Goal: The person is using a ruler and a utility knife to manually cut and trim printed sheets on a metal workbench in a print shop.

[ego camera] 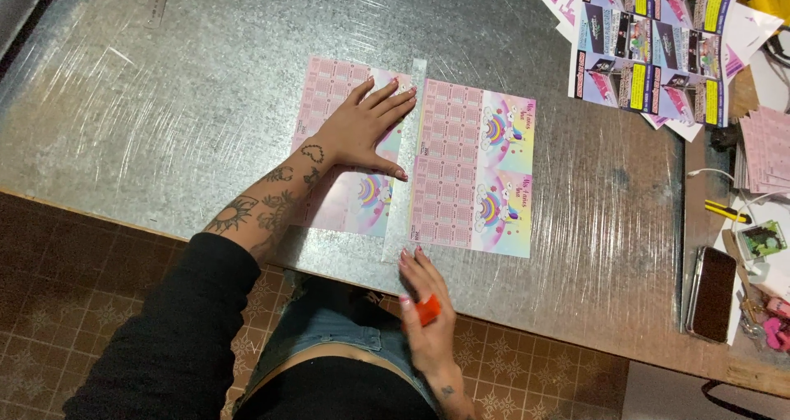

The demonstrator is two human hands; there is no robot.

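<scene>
Now, look at this: the left hand (366, 128) lies flat and open, fingers spread, pressing down on a metal ruler (406, 161) and on the pink printed sheet (350, 144) beside it, all on a scratched steel table (164, 116). The ruler runs lengthways between that sheet and a second printed sheet (475, 173), which carries pink calendar grids and pastel rainbow pictures. Down at the near end of the ruler, the right hand (428, 313) is closed around a small orange cutter (427, 309); I cannot see the blade from here. These sheets look to me like thin glossy card, light and bendy, and likely to skate on bare metal unless a palm holds them, so flat pressure from above suits them better than pinching. An edge or corner would be the place to lift one, I'd judge, since the printed faces could crease or smudge. The ruler seems stiff and slim, best steadied along its length. Off to the right sit a stack of purple flyers (650, 50), a dark phone (713, 292) and a yellow utility knife (727, 213), well apart from both hands.
</scene>
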